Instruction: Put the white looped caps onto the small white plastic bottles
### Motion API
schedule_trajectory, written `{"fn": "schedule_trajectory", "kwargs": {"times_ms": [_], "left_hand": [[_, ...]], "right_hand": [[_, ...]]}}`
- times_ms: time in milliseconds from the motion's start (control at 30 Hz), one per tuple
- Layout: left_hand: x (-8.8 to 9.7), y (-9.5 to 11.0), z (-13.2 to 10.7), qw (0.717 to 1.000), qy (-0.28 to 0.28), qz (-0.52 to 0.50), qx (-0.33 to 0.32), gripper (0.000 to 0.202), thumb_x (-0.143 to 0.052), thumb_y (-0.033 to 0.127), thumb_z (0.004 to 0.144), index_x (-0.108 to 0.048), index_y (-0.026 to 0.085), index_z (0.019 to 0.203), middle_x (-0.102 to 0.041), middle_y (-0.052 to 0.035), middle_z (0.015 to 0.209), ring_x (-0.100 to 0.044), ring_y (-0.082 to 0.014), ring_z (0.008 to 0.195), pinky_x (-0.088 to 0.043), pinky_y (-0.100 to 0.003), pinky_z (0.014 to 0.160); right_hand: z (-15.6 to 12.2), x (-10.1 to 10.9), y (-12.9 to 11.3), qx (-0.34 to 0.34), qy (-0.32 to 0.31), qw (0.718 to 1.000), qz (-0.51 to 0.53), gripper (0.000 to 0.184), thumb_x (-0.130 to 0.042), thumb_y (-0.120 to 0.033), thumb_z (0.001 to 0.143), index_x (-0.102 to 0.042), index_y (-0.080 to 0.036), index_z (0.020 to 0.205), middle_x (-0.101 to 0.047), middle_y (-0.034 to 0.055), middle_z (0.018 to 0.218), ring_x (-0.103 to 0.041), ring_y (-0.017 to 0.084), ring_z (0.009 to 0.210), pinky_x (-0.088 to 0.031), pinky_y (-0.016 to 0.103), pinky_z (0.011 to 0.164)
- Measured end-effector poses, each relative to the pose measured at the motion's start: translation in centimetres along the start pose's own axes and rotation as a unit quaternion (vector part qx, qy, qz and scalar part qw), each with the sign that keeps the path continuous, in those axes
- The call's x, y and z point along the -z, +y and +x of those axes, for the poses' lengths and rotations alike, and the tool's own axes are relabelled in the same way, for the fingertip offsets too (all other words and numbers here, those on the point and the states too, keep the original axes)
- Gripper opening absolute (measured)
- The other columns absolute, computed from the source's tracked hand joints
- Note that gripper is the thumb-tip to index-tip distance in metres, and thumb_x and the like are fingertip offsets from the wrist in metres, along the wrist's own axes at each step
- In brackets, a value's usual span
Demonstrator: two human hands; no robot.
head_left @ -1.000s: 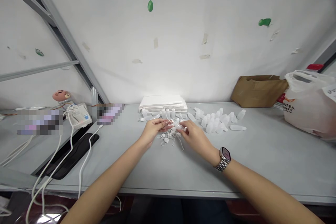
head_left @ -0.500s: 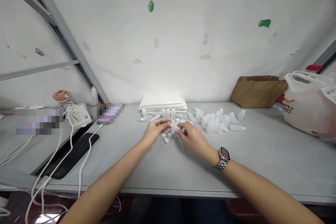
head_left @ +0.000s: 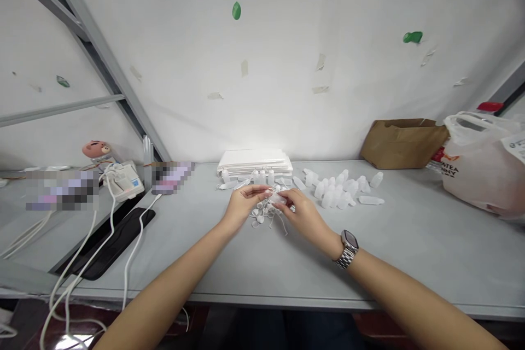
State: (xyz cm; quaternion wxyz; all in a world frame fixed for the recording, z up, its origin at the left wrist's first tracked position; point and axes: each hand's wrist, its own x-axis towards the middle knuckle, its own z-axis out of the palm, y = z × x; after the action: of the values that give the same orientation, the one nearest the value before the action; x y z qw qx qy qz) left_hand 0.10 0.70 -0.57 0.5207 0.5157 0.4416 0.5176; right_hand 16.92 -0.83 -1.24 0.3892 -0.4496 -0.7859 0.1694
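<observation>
My left hand (head_left: 241, 203) and my right hand (head_left: 301, 210) meet over the middle of a grey table (head_left: 262, 262). Between their fingertips they pinch a small translucent white plastic bottle (head_left: 277, 196). Under the hands lies a loose heap of small white caps with rings (head_left: 266, 215). A pile of empty white bottles (head_left: 340, 188) lies just right of my right hand. A few capped bottles (head_left: 262, 176) stand upright behind the hands. My right wrist wears a metal-band watch (head_left: 349, 248).
A stack of white sheets (head_left: 254, 161) rests against the wall. A brown paper bag (head_left: 404, 141) and a white plastic bag (head_left: 486, 161) sit at the right. At the left are a black pad (head_left: 110, 240), white cables (head_left: 86, 257) and a charger (head_left: 123, 179).
My right hand has shifted slightly left and up toward my left hand, bringing the small bottle closer between the fingertips. Everything else on the table stays as it was.
</observation>
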Motion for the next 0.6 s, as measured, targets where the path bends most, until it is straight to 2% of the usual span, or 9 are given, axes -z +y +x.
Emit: {"fn": "schedule_trajectory", "kwargs": {"times_ms": [200, 367, 433, 533, 600], "left_hand": [[0.00, 0.46, -0.23, 0.999, -0.042, 0.009, -0.016, 0.027, -0.075, 0.026, 0.058, -0.069, 0.018, 0.083, -0.069, -0.0053, 0.093, -0.060, -0.0204, 0.089, -0.048, -0.031, 0.079], [-0.11, 0.76, -0.47, 0.997, -0.011, 0.029, -0.064, 0.019, -0.068, 0.031, 0.067, -0.070, 0.019, 0.081, -0.068, -0.0047, 0.090, -0.059, -0.0195, 0.091, -0.046, -0.030, 0.081], [-0.10, 0.73, -0.49, 0.997, -0.002, 0.034, -0.071, 0.018, -0.068, 0.032, 0.066, -0.070, 0.019, 0.080, -0.068, -0.0043, 0.088, -0.059, -0.0193, 0.089, -0.046, -0.030, 0.080], [-0.13, 0.62, -0.49, 0.996, 0.002, 0.037, -0.076, 0.018, -0.070, 0.030, 0.065, -0.070, 0.019, 0.079, -0.068, -0.0040, 0.088, -0.059, -0.0190, 0.087, -0.046, -0.030, 0.078], [-0.18, 0.58, -0.49, 0.996, 0.002, 0.037, -0.082, 0.017, -0.070, 0.029, 0.064, -0.070, 0.019, 0.078, -0.068, -0.0040, 0.088, -0.059, -0.0190, 0.087, -0.046, -0.030, 0.078]], "right_hand": [[-0.14, 0.06, -0.15, 0.032, 0.016, 0.999, 0.015, 0.016, -0.049, -0.019, 0.083, -0.053, -0.018, 0.099, -0.055, 0.0061, 0.087, -0.053, 0.017, 0.076, -0.047, 0.033, 0.071], [-0.12, 0.08, -0.18, 0.047, 0.038, 0.998, 0.017, 0.017, -0.050, -0.020, 0.083, -0.054, -0.019, 0.099, -0.055, 0.0065, 0.089, -0.054, 0.017, 0.077, -0.047, 0.033, 0.071], [-0.12, 0.08, -0.19, 0.047, 0.038, 0.998, 0.028, 0.016, -0.051, -0.020, 0.083, -0.054, -0.018, 0.099, -0.055, 0.0065, 0.088, -0.054, 0.017, 0.076, -0.047, 0.033, 0.071], [-0.06, 0.13, -0.31, 0.026, 0.028, 0.998, 0.059, 0.014, -0.054, -0.022, 0.081, -0.056, -0.018, 0.094, -0.056, 0.0055, 0.084, -0.053, 0.016, 0.074, -0.045, 0.032, 0.070], [0.09, 0.30, -0.47, -0.018, 0.012, 0.995, 0.092, 0.012, -0.056, -0.026, 0.079, -0.058, -0.018, 0.088, -0.056, 0.0041, 0.079, -0.052, 0.016, 0.072, -0.044, 0.032, 0.068]]}}
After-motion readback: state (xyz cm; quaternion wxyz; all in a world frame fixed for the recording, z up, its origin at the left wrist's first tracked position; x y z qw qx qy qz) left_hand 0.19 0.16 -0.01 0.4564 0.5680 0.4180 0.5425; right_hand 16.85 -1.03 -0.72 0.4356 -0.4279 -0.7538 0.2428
